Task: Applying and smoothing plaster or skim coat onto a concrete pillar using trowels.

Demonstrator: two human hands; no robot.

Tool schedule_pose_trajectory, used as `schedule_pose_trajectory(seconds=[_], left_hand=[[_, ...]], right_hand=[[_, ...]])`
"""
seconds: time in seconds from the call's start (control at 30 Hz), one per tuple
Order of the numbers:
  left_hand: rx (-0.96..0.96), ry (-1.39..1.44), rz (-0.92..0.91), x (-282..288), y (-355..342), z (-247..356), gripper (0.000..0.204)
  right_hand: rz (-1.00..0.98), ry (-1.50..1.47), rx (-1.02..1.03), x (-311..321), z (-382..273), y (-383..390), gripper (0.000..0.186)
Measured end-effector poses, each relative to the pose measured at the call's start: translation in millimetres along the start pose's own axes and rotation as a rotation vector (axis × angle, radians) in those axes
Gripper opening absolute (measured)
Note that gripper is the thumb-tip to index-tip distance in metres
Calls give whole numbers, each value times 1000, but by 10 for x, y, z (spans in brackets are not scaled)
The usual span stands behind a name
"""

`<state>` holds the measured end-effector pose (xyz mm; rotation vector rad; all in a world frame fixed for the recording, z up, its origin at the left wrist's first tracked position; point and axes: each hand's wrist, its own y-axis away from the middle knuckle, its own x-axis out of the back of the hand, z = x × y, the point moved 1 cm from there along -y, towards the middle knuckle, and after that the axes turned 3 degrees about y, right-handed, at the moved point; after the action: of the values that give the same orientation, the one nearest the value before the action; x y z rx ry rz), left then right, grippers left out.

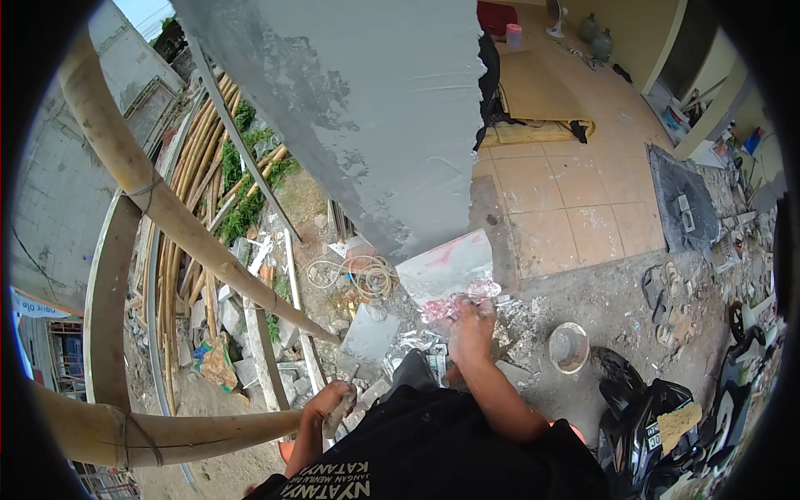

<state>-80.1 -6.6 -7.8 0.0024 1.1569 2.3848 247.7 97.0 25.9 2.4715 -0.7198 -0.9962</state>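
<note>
The grey plastered wall [375,100] stands at 12 o'clock. A red-streaked rectangular board [446,265] lies at 11 o'clock from the right hand [473,329], which clamps its near edge. Left hand [327,402], at 8 o'clock: curled around a grey object [340,411], type unclear.

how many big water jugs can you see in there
2, both on the tiled floor at upper right: the rear water jug and, just right of and nearer than it, the front water jug. More may be hidden behind the grey wall.
</note>
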Motion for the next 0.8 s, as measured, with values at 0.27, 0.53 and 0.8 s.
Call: schedule_pose_trajectory(seconds=[0.27, 0.53, 0.8], left_hand=[[41, -22, 131, 101, -146, -292, 28], [-20, -204, 42, 81, -373, -336, 28], [-8, -161, 24, 61, -449, -335, 27]], right_hand=[[-16, -112, -62, -258, -129, 177, 38], [-32, -129, 53, -874, -275, 102, 38], [-111, -133, 193, -1470, -772, 182, 33]])
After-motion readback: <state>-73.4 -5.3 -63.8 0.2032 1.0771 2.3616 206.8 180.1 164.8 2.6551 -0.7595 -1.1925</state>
